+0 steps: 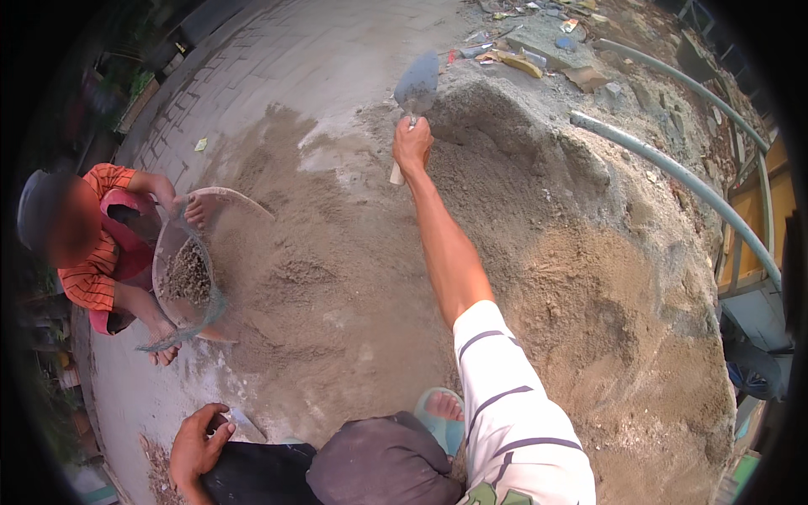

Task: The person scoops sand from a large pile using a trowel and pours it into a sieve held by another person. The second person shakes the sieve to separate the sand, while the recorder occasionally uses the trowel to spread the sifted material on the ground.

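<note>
My right hand (412,145) is stretched far forward, closed round the pale handle of a trowel (418,80). The trowel's grey blade points away from me, beside the upper edge of the sand pile (581,278). Near my left knee, my left hand (200,442) has curled fingers. A flat grey piece (246,427) shows just beside it; whether the fingers hold that piece is unclear. Loose grey-brown sand (328,278) spreads between me and a squatting person at left. That person grips a round sieve (220,290) with coarse gravel (188,273) in it.
The person in an orange striped shirt (94,273) squats close on my left. Two curved grey pipes (673,168) arch over the pile's right side. Rubble and litter (522,61) lie at the far edge. Paving (252,71) stretches beyond the sand; my sandalled foot (443,408) is below.
</note>
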The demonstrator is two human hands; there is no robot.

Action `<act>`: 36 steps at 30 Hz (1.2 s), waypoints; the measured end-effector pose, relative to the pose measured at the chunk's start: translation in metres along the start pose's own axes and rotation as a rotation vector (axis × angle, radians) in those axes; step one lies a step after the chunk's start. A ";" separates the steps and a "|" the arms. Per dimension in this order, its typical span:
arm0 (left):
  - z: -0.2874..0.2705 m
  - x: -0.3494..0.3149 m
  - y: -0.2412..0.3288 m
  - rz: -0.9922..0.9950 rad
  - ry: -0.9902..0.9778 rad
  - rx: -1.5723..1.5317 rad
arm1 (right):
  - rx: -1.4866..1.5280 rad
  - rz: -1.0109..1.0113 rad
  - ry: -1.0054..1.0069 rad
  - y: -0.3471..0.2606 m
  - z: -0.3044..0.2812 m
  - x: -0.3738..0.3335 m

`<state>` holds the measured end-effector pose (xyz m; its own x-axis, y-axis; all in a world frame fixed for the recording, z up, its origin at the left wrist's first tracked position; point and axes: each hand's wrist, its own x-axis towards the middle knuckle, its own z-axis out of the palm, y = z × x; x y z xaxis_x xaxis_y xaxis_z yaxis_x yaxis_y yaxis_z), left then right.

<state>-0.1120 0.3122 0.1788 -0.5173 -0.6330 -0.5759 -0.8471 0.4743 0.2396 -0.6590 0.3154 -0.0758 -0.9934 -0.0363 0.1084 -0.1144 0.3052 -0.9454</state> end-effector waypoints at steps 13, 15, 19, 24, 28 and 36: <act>0.008 0.024 -0.003 0.064 -0.007 0.040 | 1.140 0.581 0.341 0.136 -0.190 -0.065; 0.005 0.008 -0.003 0.057 0.016 0.054 | 1.250 0.548 0.330 0.148 -0.236 -0.090; 0.007 -0.014 -0.015 0.046 0.075 0.052 | 1.020 0.483 0.511 0.111 -0.240 -0.120; 0.001 -0.028 -0.015 -0.066 0.077 0.041 | 0.758 0.396 -0.049 0.053 -0.081 -0.124; 0.001 0.005 0.001 -0.009 0.009 0.002 | 0.079 -0.006 0.016 0.076 0.035 0.001; 0.007 0.029 -0.017 -0.052 -0.035 0.099 | 0.567 0.483 0.028 0.102 -0.012 -0.004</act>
<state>-0.1121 0.2907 0.1524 -0.4667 -0.6377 -0.6128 -0.8557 0.5006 0.1308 -0.6667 0.3577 -0.1689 -0.9335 0.0046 -0.3586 0.3455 -0.2569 -0.9026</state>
